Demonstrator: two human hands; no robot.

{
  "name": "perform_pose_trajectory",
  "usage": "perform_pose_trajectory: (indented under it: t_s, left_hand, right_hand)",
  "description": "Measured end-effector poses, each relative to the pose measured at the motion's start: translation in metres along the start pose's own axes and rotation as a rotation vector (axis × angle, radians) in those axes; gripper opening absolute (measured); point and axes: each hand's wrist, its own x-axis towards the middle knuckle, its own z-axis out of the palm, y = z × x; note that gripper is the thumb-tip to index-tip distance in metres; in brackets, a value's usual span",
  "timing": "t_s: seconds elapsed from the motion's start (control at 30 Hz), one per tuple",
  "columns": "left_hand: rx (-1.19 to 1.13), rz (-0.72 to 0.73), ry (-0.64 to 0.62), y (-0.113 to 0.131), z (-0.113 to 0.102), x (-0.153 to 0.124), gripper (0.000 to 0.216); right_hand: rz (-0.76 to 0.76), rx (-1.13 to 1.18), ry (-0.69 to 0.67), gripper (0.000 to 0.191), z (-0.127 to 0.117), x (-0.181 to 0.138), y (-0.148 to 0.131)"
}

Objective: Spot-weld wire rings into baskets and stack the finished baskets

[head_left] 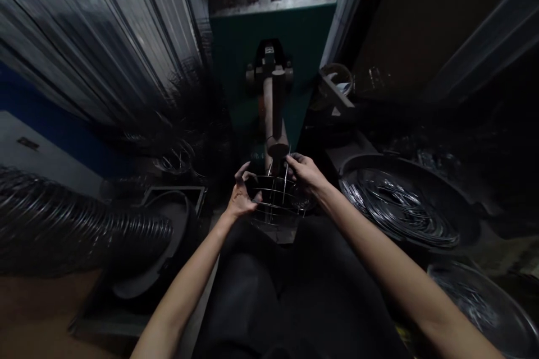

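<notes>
A small round wire basket frame [273, 199] of thin metal rings and upright rods sits just below the end of a brown horizontal machine arm [274, 118]. My left hand [242, 195] grips the frame's left side with curled fingers. My right hand [305, 173] holds its right upper rim, fingers pinched on the wires. The arm sticks out from a green machine [273, 33] with a red light lit on its top panel.
A dark round tub [467, 224] of loose wire rings lies to the right, another tub [522, 325] at the lower right. Stacked wire coils [63, 224] lie at left, with dark bowls [168, 235] beside them. Corrugated metal sheets [105, 28] lean behind.
</notes>
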Motion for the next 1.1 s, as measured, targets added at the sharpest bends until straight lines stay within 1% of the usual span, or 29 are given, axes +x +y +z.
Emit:
perform_pose_trajectory:
  t_s: [0.2, 0.3, 0.43, 0.57, 0.73, 0.87, 0.97, 1.1]
  left_hand:
    - [-0.025, -0.044, 0.001, -0.007, -0.005, 0.002, 0.084]
    - [-0.027, -0.034, -0.01, -0.01, -0.006, 0.003, 0.084]
    - [-0.079, -0.029, 0.007, -0.016, -0.006, 0.004, 0.083]
    - [-0.118, -0.046, 0.01, -0.023, -0.007, 0.006, 0.084]
    - [-0.138, -0.073, -0.013, -0.03, -0.009, 0.007, 0.084]
    - [-0.206, -0.055, -0.067, -0.033, -0.01, 0.008, 0.083]
    - [-0.194, -0.026, -0.081, -0.036, -0.012, 0.012, 0.084]
    - [-0.126, 0.044, -0.127, -0.036, -0.013, 0.014, 0.086]
  right_hand:
    - [0.011, 0.005, -0.048, 0.026, 0.01, 0.003, 0.001]
    - [-0.005, 0.006, -0.027, 0.027, 0.013, 0.007, 0.002]
    - [-0.025, 0.013, -0.013, 0.029, 0.015, 0.012, 0.007]
    - [-0.011, 0.044, -0.003, 0.03, 0.017, 0.017, 0.01]
    - [0.018, 0.066, 0.012, 0.027, 0.02, 0.018, 0.013]
    - [0.008, 0.091, 0.038, 0.02, 0.021, 0.018, 0.016]
    - [0.042, 0.069, 0.044, 0.015, 0.021, 0.023, 0.008]
    - [0.106, -0.076, 0.1, 0.012, 0.014, 0.03, -0.016]
